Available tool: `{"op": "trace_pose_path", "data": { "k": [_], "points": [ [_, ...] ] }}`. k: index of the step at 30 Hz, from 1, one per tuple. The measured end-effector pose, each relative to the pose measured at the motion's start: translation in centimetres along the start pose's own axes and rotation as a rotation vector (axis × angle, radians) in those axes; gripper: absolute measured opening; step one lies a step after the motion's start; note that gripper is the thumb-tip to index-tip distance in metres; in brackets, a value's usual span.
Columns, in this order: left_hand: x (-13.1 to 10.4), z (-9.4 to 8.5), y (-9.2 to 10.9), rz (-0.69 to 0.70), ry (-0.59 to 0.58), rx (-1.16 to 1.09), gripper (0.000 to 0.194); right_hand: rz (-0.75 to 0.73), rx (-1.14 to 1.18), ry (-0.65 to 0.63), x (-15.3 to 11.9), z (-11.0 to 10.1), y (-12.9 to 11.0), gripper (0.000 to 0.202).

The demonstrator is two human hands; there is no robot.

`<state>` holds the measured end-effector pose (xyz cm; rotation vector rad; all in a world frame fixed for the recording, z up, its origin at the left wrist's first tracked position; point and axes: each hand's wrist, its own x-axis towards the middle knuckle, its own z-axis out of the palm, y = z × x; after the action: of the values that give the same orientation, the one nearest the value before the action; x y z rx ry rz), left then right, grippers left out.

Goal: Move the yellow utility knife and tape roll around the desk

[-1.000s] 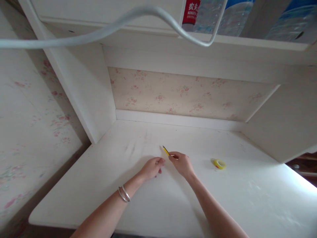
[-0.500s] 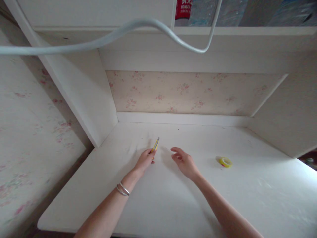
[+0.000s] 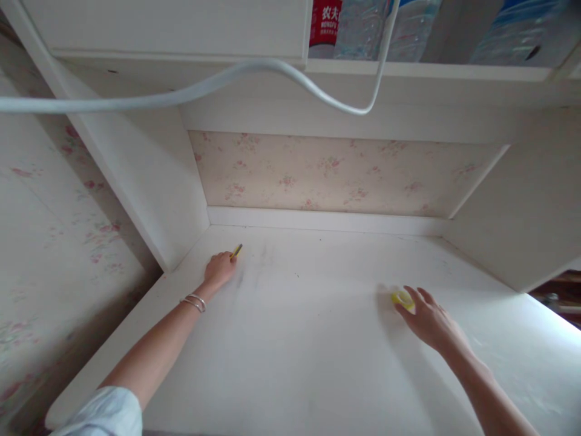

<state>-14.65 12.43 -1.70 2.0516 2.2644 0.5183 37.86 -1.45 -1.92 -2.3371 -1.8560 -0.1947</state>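
Note:
My left hand, with two thin bracelets on its wrist, is closed around a yellow box cutter at the left rear of the white desk. The cutter's narrow end points up and to the right, while the rest of it is covered by my fingers. On the right side, a roll of yellow tape lies flat on the desktop. My right hand is over the roll's right part, fingers and thumb apart on either side of it. Whether the fingertips touch the tape is hard to see.
A white cable hangs across the upper view, close to the camera. Above the desk, a shelf holds plastic bottles and a red-labelled item. Side panels and a floral-papered wall enclose the back.
My left hand has moved left and toward the back with the box cutter. My right hand has gone right, from mid-desk to the tape roll. The view has shifted slightly.

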Motion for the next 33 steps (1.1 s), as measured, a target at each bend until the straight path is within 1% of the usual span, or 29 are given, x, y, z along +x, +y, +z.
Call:
{"op": "trace_pose_path", "data": {
  "k": [2,4,9,12,15,18,20,21,22,24,26,28,30,31,33],
  "points": [
    [0.2,0.1,-0.6,-0.011,0.01,0.025,0.035,-0.014,0.034,-0.059,-0.1,0.4,-0.1,0.046],
    [0.2,0.2,-1.1,-0.01,0.017,0.045,0.035,-0.019,0.045,-0.075,-0.1,0.5,-0.6,0.04],
    [-0.1,0.3,-1.6,-0.019,0.041,0.091,0.038,0.0,0.102,-0.01,0.7,1.0,-2.1,0.041],
    [-0.3,0.1,-1.8,-0.035,0.056,0.111,0.037,-0.025,0.188,0.044,1.2,1.8,-3.1,0.04],
    [-0.6,-0.3,-1.7,-0.072,0.075,0.123,0.038,-0.063,0.286,0.086,1.3,2.2,-4.8,0.039],
    [-1.5,-0.9,-0.6,-0.079,0.15,0.117,0.04,-0.122,0.44,0.096,0.6,1.7,-7.6,0.038],
    [-2.6,-1.2,1.2,-0.019,0.199,0.026,0.039,-0.194,0.587,0.092,-0.2,1.1,-10.1,0.037],
    [-3.4,-1.3,2.5,0.033,0.186,-0.067,0.038,-0.245,0.671,0.079,-0.6,0.7,-11.5,0.037],
    [-4.3,-1.3,3.8,0.098,0.133,-0.191,0.037,-0.29,0.755,0.064,-1.1,0.3,-13.0,0.037],
    [-6.4,-1.4,6.9,0.215,-0.105,-0.506,0.037,-0.375,0.909,0.026,-2.1,-0.6,-16.1,0.038],
    [-8.6,-1.5,9.7,0.221,-0.381,-0.789,0.043,-0.463,1.051,0.012,-3.0,-1.5,-18.9,0.035],
    [-10.3,-1.9,11.7,0.201,-0.629,-1.024,0.047,-0.533,1.153,-0.028,-3.8,-2.2,-21.3,0.036],
    [-11.4,-2.4,12.8,0.167,-0.797,-1.231,0.045,-0.547,1.206,-0.034,-4.3,-2.7,-22.9,0.036],
    [-11.7,-2.6,13.1,0.14,-0.855,-1.311,0.043,-0.53,1.218,-0.024,-4.6,-2.9,-23.4,0.035],
    [-11.9,-2.8,13.1,0.079,-0.916,-1.406,0.038,-0.498,1.206,-0.01,-5.0,-3.0,-23.8,0.036]
  ]
}}
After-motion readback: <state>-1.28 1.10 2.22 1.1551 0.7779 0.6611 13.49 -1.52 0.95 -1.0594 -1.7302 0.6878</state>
